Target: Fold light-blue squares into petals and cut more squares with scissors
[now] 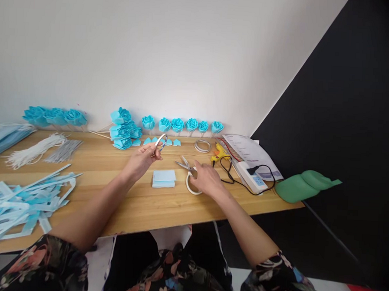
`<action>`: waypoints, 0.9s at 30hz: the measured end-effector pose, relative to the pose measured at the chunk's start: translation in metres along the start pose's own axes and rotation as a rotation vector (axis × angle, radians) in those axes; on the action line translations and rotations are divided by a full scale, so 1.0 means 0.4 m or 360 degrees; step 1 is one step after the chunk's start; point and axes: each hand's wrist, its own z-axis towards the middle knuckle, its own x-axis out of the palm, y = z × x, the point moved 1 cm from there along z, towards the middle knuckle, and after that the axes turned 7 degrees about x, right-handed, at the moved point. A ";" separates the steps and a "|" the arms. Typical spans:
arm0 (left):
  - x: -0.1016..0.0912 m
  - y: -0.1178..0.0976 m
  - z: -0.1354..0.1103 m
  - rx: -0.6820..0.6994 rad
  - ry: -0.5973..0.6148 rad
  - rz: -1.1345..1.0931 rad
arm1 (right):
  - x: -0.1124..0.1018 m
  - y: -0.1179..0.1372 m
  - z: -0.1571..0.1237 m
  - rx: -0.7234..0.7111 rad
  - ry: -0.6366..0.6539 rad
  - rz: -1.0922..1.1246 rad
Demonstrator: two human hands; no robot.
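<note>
Pinched in my left hand point(146, 157) is a thin roll of tape point(161, 144), white on the outside with bluish marks inside, held on edge above the table. My right hand point(207, 178) is closed around the white handles of a pair of scissors point(187, 166). The scissor blades are apart and point left; part of the handles is hidden by my fingers. Between my hands lies a small stack of folded light-blue sheets point(164, 178). Several small blue cut pieces point(177, 143) lie behind the left hand.
Several blue roses point(177, 125) stand along the wall, others bunched point(122, 131). White cords point(37, 149), grey strips point(64, 151) and blue scraps point(25, 206) lie left. At right are another roll point(202, 146), a yellow glue gun point(219, 153), a power strip point(253, 178) and green material point(305, 186).
</note>
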 end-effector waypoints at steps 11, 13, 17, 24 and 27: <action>0.012 -0.009 -0.002 -0.0017 -0.0112 -0.0077 | -0.065 -0.050 0.010 -0.0321 0.0583 0.2228; 0.013 -0.013 -0.003 -0.0033 -0.0119 -0.0113 | -0.058 -0.022 0.007 -0.0359 0.0729 0.2424; 0.011 -0.016 0.000 -0.0040 -0.0147 -0.0174 | -0.043 0.023 0.021 -0.0261 0.0992 0.2513; 0.007 -0.021 0.004 -0.0003 -0.0128 -0.0197 | -0.058 0.064 0.077 -0.0575 0.1535 0.2739; 0.006 -0.023 0.004 -0.0007 -0.0114 -0.0202 | -0.048 0.078 0.104 -0.0788 0.1604 0.2760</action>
